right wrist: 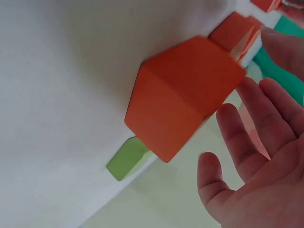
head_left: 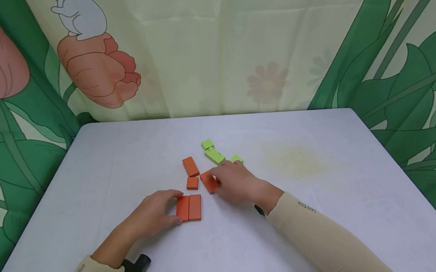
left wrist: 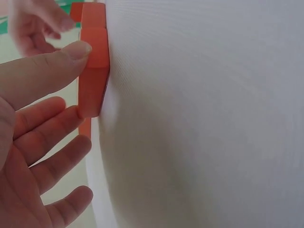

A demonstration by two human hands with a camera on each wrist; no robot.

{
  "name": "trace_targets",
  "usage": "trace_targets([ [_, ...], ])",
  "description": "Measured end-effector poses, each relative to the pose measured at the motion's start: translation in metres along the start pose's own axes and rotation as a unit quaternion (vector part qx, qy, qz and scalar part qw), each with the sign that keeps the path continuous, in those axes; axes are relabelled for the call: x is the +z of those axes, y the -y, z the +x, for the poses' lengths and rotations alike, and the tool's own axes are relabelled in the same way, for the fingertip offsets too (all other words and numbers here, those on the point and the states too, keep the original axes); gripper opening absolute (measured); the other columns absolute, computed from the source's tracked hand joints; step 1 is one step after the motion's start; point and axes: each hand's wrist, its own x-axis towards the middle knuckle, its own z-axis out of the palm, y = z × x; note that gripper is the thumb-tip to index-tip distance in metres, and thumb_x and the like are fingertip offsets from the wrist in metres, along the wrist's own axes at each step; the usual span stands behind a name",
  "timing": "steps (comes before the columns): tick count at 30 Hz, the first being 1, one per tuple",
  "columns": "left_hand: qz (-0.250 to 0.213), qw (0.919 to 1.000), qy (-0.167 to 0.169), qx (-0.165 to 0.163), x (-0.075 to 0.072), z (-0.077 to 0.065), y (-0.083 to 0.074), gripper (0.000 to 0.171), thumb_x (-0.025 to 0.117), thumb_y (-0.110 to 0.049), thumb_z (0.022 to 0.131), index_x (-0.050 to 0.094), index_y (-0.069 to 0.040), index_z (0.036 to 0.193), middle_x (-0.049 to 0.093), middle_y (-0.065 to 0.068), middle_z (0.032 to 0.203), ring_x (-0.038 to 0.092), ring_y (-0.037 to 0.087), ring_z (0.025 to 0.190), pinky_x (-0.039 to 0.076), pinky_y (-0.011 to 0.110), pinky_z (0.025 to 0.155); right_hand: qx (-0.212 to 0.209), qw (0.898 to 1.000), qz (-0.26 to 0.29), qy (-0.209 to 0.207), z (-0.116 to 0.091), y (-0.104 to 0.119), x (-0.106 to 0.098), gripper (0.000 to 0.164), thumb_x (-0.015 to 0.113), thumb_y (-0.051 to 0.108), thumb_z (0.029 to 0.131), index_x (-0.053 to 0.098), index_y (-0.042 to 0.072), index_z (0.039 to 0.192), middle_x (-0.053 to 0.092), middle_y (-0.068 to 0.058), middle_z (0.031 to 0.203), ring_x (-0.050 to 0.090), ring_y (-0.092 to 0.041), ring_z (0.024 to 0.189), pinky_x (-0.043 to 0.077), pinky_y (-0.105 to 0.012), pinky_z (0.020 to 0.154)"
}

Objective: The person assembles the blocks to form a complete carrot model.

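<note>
Two orange blocks [head_left: 195, 208] lie side by side on the white table. My left hand [head_left: 152, 215] pinches the left-hand orange block [head_left: 182, 208] by its two ends, thumb at the near end and fingertips at the far one. In the left wrist view, the thumb of the left hand [left wrist: 42, 114] touches that block. My right hand [head_left: 237, 181] holds another orange block [head_left: 208, 182] between thumb and fingers. In the right wrist view this orange block [right wrist: 185, 95] looks large, beside the fingers of the right hand [right wrist: 266, 142]; their exact contact is hard to tell.
Behind the pair lie a longer orange block [head_left: 191, 166] and a small orange block [head_left: 192, 183]. Green blocks sit farther back: a small one [head_left: 207, 144], a longer one [head_left: 214, 155], and one [head_left: 236, 158] partly behind the right hand. A printed curtain [head_left: 199, 44] hangs behind the table [head_left: 334, 230].
</note>
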Motion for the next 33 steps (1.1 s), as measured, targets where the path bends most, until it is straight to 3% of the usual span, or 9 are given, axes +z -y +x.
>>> trace_targets([
  [2, -0.006, 1.0000, 0.004, -0.004, 0.001, 0.001, 0.000, 0.060, 0.084, -0.015, 0.081, 0.060, -0.004, 0.134, 0.063, 0.007, 0.128, 0.055, 0.031, 0.122, 0.046, 0.050, 0.100, -0.001, 1.000, -0.004, 0.007, 0.006, -0.003, -0.001, 0.036, 0.069, 0.021, 0.094, 0.064, 0.017, 0.130, 0.061, 0.006, 0.094, 0.054, -0.021, 0.110, 0.040, -0.040, 0.089],
  [9, -0.004, 0.9999, 0.007, -0.009, 0.005, 0.004, -0.001, 0.061, 0.085, -0.016, 0.080, 0.060, -0.006, 0.134, 0.063, 0.006, 0.127, 0.055, 0.030, 0.122, 0.046, 0.049, 0.100, 0.020, 0.998, 0.022, 0.054, 0.015, -0.005, 0.001, 0.058, 0.078, 0.029, 0.089, 0.057, 0.017, 0.141, 0.061, 0.002, 0.126, 0.042, -0.026, 0.131, 0.037, -0.042, 0.101],
  [18, 0.003, 0.9999, 0.006, -0.014, 0.003, 0.003, -0.004, 0.061, 0.086, -0.016, 0.079, 0.060, -0.006, 0.134, 0.063, 0.006, 0.127, 0.055, 0.030, 0.123, 0.046, 0.049, 0.101, 0.008, 0.998, 0.020, 0.058, -0.001, 0.002, 0.003, 0.056, 0.079, 0.033, 0.086, 0.062, 0.018, 0.137, 0.063, 0.005, 0.124, 0.043, -0.025, 0.130, 0.033, -0.046, 0.103],
  [24, -0.002, 0.9999, 0.005, -0.014, 0.002, 0.004, -0.005, 0.061, 0.086, -0.016, 0.080, 0.060, -0.006, 0.134, 0.063, 0.006, 0.128, 0.055, 0.030, 0.124, 0.045, 0.049, 0.102, -0.014, 0.999, 0.012, 0.045, -0.015, 0.008, 0.004, 0.049, 0.079, 0.029, 0.086, 0.065, 0.017, 0.132, 0.066, 0.007, 0.109, 0.049, -0.025, 0.121, 0.038, -0.043, 0.095],
  [33, -0.002, 1.0000, 0.000, -0.010, 0.004, 0.005, -0.008, 0.061, 0.086, -0.017, 0.079, 0.060, -0.005, 0.134, 0.063, 0.007, 0.128, 0.055, 0.030, 0.123, 0.045, 0.048, 0.102, -0.019, 0.999, 0.018, 0.036, -0.028, 0.015, 0.008, 0.051, 0.081, 0.034, 0.085, 0.066, 0.016, 0.131, 0.067, 0.006, 0.118, 0.048, -0.019, 0.113, 0.038, -0.038, 0.089],
])
